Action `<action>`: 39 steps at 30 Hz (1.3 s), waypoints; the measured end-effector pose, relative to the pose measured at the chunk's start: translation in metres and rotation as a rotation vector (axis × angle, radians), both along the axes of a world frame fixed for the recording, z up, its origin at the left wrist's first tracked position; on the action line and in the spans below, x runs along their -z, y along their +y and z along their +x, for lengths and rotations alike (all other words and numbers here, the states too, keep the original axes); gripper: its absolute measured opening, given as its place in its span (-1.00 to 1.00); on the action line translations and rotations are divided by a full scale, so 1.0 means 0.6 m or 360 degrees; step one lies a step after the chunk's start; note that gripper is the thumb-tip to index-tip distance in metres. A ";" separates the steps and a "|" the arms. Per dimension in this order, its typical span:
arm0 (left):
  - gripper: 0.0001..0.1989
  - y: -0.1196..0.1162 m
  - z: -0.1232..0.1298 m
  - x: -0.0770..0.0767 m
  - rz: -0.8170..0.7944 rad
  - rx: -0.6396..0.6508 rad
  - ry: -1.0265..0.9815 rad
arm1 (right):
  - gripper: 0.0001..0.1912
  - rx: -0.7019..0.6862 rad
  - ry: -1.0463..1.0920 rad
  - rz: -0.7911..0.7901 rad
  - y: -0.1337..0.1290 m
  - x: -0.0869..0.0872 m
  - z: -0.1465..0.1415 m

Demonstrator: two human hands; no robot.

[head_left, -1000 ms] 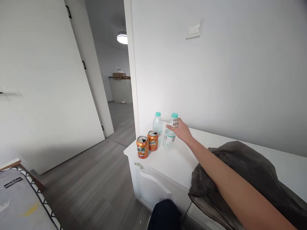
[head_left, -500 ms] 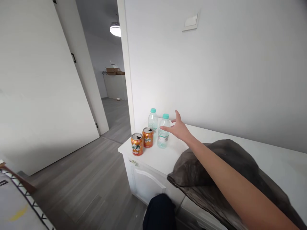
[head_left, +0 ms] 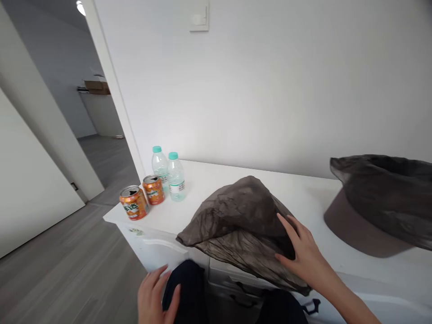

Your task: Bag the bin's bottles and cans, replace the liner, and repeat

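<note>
Two cans (head_left: 135, 206), two bottles (head_left: 176, 177) near bag (head_left: 236, 209)

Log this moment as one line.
left hand: open near knee | right hand: spread over dark bag, contact unclear | bottles: two, capped, upright | cans: two, opened, upright

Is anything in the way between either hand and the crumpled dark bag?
Nothing visible stands between the right hand and the crumpled dark bag. In this view, a dark-clothed knee lies partly between the left hand and the bag.
</note>
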State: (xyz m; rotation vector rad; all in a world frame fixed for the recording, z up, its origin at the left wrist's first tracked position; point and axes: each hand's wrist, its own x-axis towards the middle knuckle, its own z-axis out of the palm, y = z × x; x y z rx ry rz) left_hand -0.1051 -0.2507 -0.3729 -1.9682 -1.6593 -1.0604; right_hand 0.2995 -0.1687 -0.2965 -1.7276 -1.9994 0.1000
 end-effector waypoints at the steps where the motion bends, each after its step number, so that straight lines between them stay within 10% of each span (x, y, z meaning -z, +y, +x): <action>1: -0.44 0.037 0.026 -0.023 0.0115 0.0160 0.0024 | -0.15 0.0015 0.0020 0.0013 0.001 0.017 0.015; 8: -0.52 0.226 0.117 -0.168 0.0205 0.0365 0.0026 | -0.22 0.0135 0.0080 0.0094 0.052 0.005 0.082; 14: -0.42 0.334 0.098 -0.238 -0.0314 0.0424 -0.0380 | -0.46 0.0342 0.0299 0.0316 0.110 -0.054 0.125; 19: -0.45 0.352 0.056 -0.276 -0.0231 0.0335 -0.0552 | -0.52 0.0437 0.0605 0.0433 0.096 -0.107 0.145; 28: -0.64 0.219 -0.004 -0.256 -0.0404 0.0257 -0.0079 | -0.28 0.0209 0.0346 0.0222 -0.014 -0.064 0.161; 39: -0.44 0.214 -0.058 -0.198 -0.0779 0.0599 0.0530 | -0.37 -0.0120 -0.0155 -0.0251 -0.080 -0.006 0.197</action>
